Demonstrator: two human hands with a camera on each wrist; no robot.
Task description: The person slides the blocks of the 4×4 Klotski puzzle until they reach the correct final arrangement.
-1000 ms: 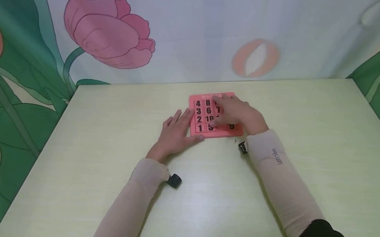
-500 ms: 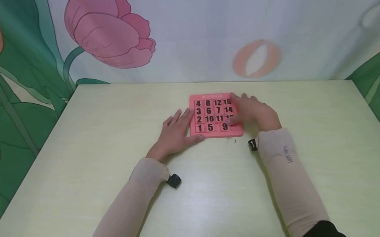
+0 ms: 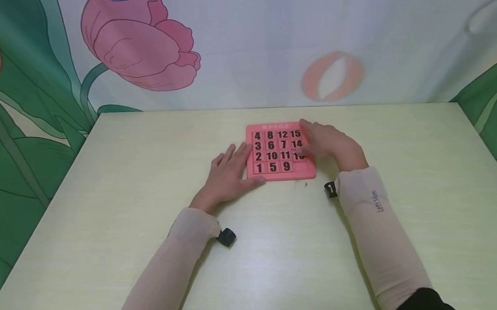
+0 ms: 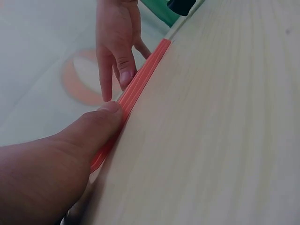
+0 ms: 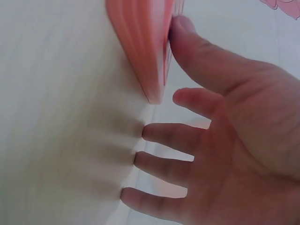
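Note:
A pink number slide puzzle lies flat on the table, its black-numbered tiles set in rows. In the bottom row, 1, 5 and the 9 tile sit side by side, with a gap at the right end. My left hand steadies the puzzle's left side, fingers stretched out at its edge and thumb at the front edge. My right hand is at the right side, its thumb on the right-column tile just above the gap, partly hiding its number. In the right wrist view, the other fingers are spread and extended beyond the puzzle.
The pale wooden table extends around the puzzle. A curtain with printed flowers hangs behind its far edge. Small dark specks lie just in front of the puzzle.
The 9 tile has slid left from the bottom right corner into the third column. My right hand has shifted right, uncovering the upper tiles, and its thumb has risen slightly. My left hand stays put.

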